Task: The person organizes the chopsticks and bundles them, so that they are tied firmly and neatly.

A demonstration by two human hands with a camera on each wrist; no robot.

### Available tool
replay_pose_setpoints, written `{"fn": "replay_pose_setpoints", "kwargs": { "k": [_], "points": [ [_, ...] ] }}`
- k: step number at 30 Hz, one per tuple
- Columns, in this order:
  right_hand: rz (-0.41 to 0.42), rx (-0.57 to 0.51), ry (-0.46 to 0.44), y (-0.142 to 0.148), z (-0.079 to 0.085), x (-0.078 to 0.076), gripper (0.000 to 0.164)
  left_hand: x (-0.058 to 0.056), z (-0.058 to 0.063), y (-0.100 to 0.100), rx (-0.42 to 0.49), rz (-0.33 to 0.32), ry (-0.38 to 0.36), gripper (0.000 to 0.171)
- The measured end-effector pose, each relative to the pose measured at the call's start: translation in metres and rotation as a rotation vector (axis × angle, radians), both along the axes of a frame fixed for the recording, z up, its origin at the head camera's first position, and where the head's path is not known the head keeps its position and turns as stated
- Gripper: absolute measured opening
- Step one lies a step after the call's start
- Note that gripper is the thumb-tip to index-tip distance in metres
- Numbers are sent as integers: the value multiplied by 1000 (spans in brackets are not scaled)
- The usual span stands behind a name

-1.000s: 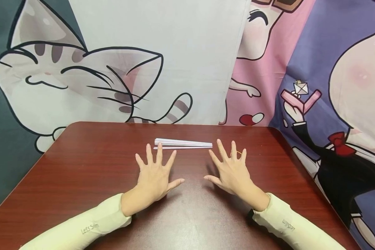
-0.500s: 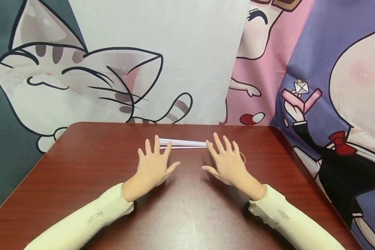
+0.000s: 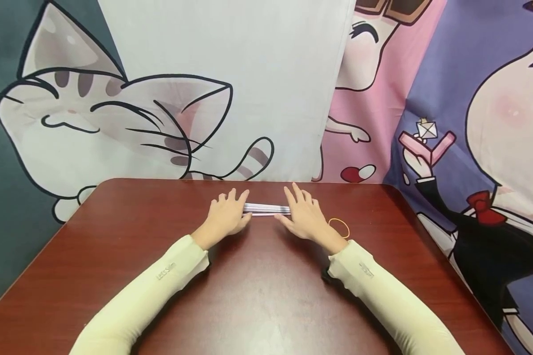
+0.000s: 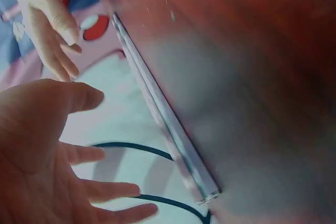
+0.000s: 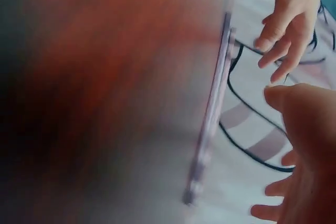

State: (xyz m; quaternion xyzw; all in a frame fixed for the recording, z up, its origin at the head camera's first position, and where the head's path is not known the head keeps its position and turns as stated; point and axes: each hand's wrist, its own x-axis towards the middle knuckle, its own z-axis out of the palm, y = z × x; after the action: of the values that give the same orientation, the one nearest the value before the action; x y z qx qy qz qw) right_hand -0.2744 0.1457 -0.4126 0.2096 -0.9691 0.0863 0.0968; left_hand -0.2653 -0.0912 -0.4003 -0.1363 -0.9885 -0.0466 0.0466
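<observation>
A flat group of long, thin pale sticks (image 3: 266,209), perhaps straws, lies crosswise near the far edge of the table. My left hand (image 3: 224,214) hovers at their left end with fingers loosely spread. At the right end is my right hand (image 3: 305,216), its fingers extended. Both wrist views show a gap between the sticks (image 4: 163,108) and the near hand (image 4: 47,145); neither hand grips anything. The hands partly cover the ends of the sticks in the head view. Just right of my right wrist lies a thin yellow loop (image 3: 339,228), like a rubber band.
The reddish-brown wooden table (image 3: 266,286) fills the lower view. Behind its far edge hangs a cloth backdrop (image 3: 284,88) printed with a cartoon cat and figures. Light sleeves (image 3: 146,286) cover both forearms.
Both hands have moved forward and inward, from in front of the sticks to their two ends. The fingers are less widely spread, and the yellow loop is now uncovered.
</observation>
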Motion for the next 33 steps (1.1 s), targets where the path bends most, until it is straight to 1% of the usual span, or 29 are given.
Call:
{"fn": "replay_pose_setpoints", "kwargs": {
  "k": [3,4,7,9,10,11,13,16,18,21,23,26,29,33],
  "points": [
    [10,-69,-73,-6,-5,-15,84,-17,-2,1,-15,-36,-52,72],
    [18,-91,-112,-8,-7,-18,83,-20,-5,1,-21,-46,-77,73],
    [46,-130,-229,-13,-12,-24,79,-27,-11,1,-33,-71,-153,76],
    [62,-118,-276,-15,-15,-27,76,-30,-13,1,-41,-90,-200,77],
    [74,-109,-283,-15,-17,-28,73,-31,-14,1,-52,-99,-220,76],
    [81,-96,-282,-15,-18,-30,70,-32,-14,1,-65,-110,-230,73],
    [89,-81,-261,-15,-22,-32,62,-34,-15,2,-95,-131,-228,63],
    [92,-79,-219,-13,-28,-35,50,-38,-17,2,-148,-148,-182,42],
    [95,-91,-200,-13,-32,-36,45,-41,-19,2,-170,-147,-148,30],
    [107,-89,-159,-14,-37,-36,39,-42,-19,1,-191,-145,-106,20],
    [113,-72,-139,-14,-39,-35,35,-40,-18,2,-208,-145,-97,16],
    [117,-54,-108,-15,-40,-33,32,-38,-17,4,-221,-142,-105,13],
    [125,-23,-90,-15,-39,-32,31,-36,-17,4,-222,-140,-118,13],
    [139,53,-25,-16,-36,-32,25,-34,-16,6,-204,-140,-111,17]
  ]
}}
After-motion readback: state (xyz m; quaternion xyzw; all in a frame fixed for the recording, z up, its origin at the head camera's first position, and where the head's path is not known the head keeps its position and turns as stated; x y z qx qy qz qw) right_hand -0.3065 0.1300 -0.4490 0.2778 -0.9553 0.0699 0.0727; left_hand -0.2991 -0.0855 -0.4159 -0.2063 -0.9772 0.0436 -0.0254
